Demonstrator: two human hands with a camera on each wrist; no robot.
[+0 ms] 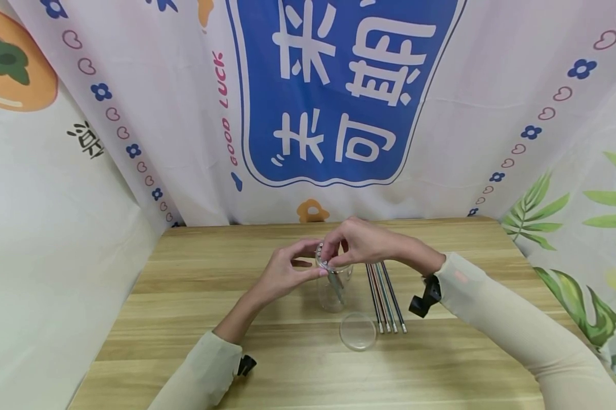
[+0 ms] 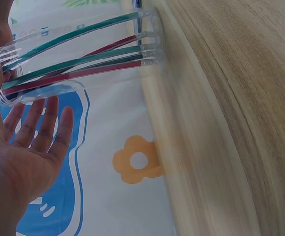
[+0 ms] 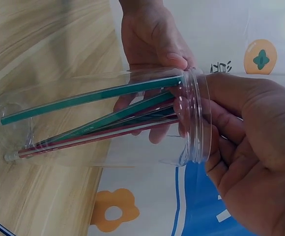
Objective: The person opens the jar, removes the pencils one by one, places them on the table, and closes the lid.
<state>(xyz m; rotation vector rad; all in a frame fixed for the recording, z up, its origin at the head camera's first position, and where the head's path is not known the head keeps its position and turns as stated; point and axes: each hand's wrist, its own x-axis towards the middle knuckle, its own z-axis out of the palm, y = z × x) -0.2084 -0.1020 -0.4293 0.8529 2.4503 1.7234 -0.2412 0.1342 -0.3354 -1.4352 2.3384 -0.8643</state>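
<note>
- Evidently, the clear jar (image 1: 322,287) stands upright on the counter (image 1: 185,319), its mouth facing up to the fingers.
- Left hand (image 1: 283,270): thumb at the rim, fingers fairly straight and spread along the side, probably steadying it.
- Right hand (image 1: 366,242): fingers bent into the mouth; whether they pinch anything, I cannot tell.
- Pencils in the jar (image 3: 91,101): silver ends down, leaning, likely because the jar is roomier than the bunch.
- Loose pencils (image 1: 387,299): side by side, just right of the jar, presumably within easy reach.
- Lid (image 1: 357,331): off, near the jar's base, leaving the mouth free.
</note>
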